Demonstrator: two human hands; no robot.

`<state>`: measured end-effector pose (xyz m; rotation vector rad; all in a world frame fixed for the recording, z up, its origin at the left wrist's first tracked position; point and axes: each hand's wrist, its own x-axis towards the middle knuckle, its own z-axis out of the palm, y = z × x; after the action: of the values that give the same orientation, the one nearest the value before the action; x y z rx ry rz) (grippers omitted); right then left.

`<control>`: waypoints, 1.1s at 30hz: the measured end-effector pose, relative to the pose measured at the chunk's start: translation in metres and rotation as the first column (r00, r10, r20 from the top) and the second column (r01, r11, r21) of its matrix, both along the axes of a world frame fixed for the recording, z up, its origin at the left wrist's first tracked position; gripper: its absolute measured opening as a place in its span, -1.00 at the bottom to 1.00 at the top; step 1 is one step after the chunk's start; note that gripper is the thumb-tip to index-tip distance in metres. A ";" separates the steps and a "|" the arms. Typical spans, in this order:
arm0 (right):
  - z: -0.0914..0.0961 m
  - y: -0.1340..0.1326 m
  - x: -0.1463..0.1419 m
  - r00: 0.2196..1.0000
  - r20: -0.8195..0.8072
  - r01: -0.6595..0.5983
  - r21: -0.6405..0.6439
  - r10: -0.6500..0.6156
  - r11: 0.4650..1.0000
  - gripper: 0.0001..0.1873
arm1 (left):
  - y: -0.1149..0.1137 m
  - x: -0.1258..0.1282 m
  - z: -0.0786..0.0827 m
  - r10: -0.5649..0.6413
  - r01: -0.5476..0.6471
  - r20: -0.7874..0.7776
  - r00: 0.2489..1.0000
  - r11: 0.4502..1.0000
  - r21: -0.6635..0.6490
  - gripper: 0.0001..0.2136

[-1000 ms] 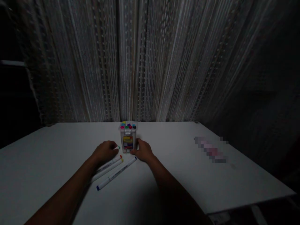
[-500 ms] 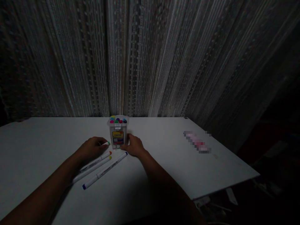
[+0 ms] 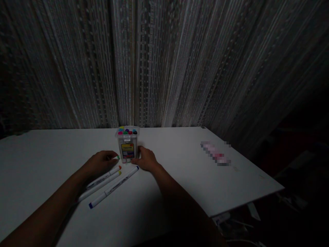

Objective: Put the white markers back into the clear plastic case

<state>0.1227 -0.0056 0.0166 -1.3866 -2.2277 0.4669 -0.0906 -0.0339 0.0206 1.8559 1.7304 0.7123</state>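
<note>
A clear plastic marker box (image 3: 128, 145) stands upright on the white table (image 3: 180, 171), with several coloured caps showing at its top. My right hand (image 3: 146, 160) rests against the box's right lower side, fingers curled round it. My left hand (image 3: 101, 163) lies just left of the box, fingers closed on a green-tipped marker (image 3: 117, 157). Three white markers lie flat below the hands: an orange-tipped marker (image 3: 105, 176), a yellow-tipped marker (image 3: 99, 187) and a blue-capped marker (image 3: 113, 187).
A grey ribbed curtain (image 3: 154, 68) hangs right behind the table. A blurred pinkish object (image 3: 216, 153) lies at the table's right side. The table's right edge (image 3: 246, 202) drops to dark floor with scattered items. The room is dim.
The view has swung to the right and slightly down, so the box and hands sit further left in the picture. Both hands keep their places at the box.
</note>
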 end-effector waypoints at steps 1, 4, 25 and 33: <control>0.000 0.000 0.000 1.000 0.004 -0.001 0.001 0.001 1.000 -0.43 | 0.000 -0.001 -0.001 -0.023 0.023 0.004 1.000 1.000 -0.008 -0.64; 0.001 0.000 0.000 1.000 0.013 0.003 -0.001 -0.003 1.000 -0.43 | 0.001 -0.001 -0.002 -0.052 0.052 0.015 0.999 0.998 -0.037 -0.63; 0.002 0.001 0.000 1.000 0.018 -0.006 -0.003 0.006 1.000 -0.41 | 0.005 -0.005 -0.007 -0.032 0.032 0.012 0.999 0.999 -0.017 -0.62; 0.001 0.002 0.000 1.000 0.018 -0.008 0.000 0.008 1.000 -0.44 | 0.002 -0.002 -0.003 0.019 -0.018 0.039 0.999 1.000 -0.023 -0.62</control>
<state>0.1232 -0.0041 0.0179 -1.3873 -2.2482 0.4588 -0.0922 -0.0315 0.0174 1.8013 1.7263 0.7290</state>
